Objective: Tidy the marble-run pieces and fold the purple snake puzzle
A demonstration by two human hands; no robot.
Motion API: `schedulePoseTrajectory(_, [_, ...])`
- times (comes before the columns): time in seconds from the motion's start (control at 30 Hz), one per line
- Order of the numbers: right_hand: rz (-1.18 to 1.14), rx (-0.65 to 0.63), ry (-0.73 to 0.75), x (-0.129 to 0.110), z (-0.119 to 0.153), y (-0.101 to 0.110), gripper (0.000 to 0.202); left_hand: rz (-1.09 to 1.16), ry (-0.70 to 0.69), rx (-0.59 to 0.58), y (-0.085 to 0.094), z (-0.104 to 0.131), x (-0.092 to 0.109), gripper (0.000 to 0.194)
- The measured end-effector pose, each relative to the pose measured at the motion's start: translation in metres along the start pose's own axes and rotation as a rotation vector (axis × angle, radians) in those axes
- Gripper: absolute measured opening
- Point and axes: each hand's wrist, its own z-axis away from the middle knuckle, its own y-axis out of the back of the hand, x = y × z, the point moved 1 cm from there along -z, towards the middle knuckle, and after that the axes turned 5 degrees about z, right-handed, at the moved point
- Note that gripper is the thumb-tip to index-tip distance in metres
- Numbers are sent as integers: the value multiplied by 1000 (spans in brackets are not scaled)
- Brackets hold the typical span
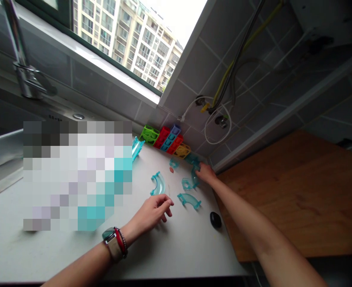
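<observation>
My left hand (153, 211), with a watch on its wrist, hovers over the white counter (176, 247), its fingers loosely curled and apart, holding nothing. Just beyond it lies a curved teal track piece (160, 184); another curved piece (189, 200) is to its right. At the counter's back right corner my right hand (205, 173) reaches among teal pieces, its fingertips at a translucent teal piece (195, 177). Whether those fingers grip it is too small to tell. Small teal connectors (187, 183) lie near it.
Colourful blocks (165, 139) stand along the wall. A black oval object (215, 220) lies near the right edge, beside a wooden board (289, 199). A faucet (26, 79) and sink are at the left. A blurred patch hides part of the counter. Hoses hang above.
</observation>
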Motion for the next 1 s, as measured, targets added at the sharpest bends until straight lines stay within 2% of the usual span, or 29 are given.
schedulePoseTrajectory(0.27, [-81, 20, -67, -6, 7, -4, 32, -10, -22, -8, 0, -1, -4, 43])
schedulePoseTrajectory(0.47, [-134, -35, -120, -5, 16, -5, 30, -9, -23, -7, 0, -1, -5, 44])
schedulePoseTrajectory(0.63, [-271, -35, -177, -17, 30, -12, 30, -21, -18, -13, 0, -2, -7, 43])
schedulePoseTrajectory(0.73, [-411, -11, -196, -26, 35, -2, 29, -22, -14, -8, 0, -1, -7, 43])
schedulePoseTrajectory(0.87, [-677, 51, -172, -34, 52, 31, 28, -4, -14, -8, 1, 0, -5, 43])
schedulePoseTrajectory(0.93, [-845, 70, -122, -38, 76, 44, 29, 35, -19, -20, 0, 0, -3, 43])
schedulePoseTrajectory(1.0, [-1019, 23, -40, -46, 114, 44, 30, 83, -21, -19, 0, -1, -1, 46])
